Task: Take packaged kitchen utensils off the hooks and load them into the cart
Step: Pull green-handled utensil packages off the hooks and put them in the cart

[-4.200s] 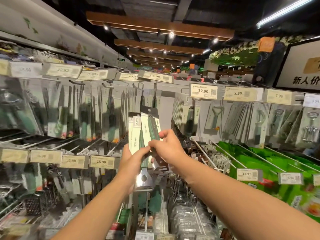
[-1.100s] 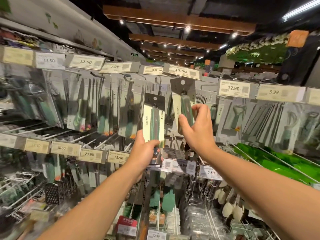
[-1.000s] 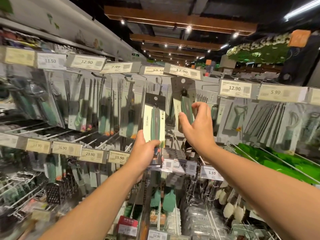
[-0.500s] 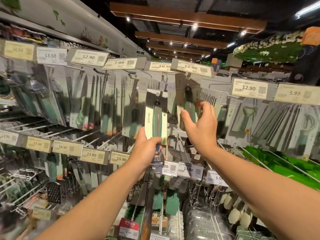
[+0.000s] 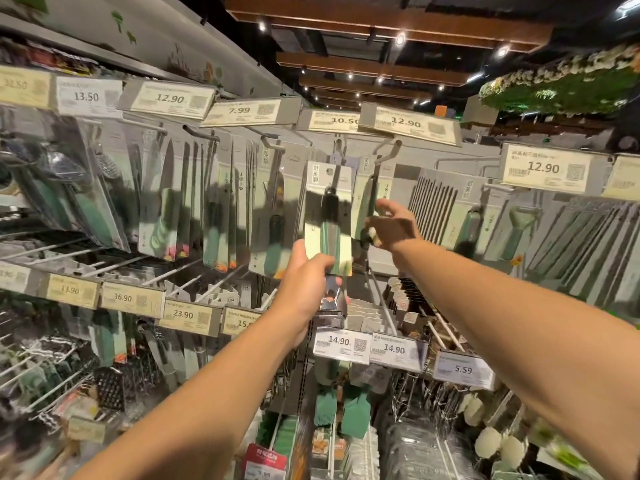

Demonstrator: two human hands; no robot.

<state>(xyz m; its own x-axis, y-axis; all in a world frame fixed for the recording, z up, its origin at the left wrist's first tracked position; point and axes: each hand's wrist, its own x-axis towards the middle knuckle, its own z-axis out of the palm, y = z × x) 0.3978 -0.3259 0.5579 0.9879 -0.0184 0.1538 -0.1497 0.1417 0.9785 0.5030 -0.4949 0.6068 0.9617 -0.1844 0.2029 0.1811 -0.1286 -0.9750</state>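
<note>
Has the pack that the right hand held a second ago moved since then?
Yes. It now hangs on the hook below the 12.90 price tag, and the right hand has let go of the pack.

Both bare arms reach up toward twelve o'clock. The left hand (image 5: 306, 275) pinches a packaged utensil (image 5: 329, 220) at its lower edge. At two o'clock of it, the right hand (image 5: 394, 226) hangs with fingers loosely curled, seemingly holding nothing.

Dim aisle, ceiling spotlights (image 5: 400, 39) glaring; motion blur, edges warped.
</note>
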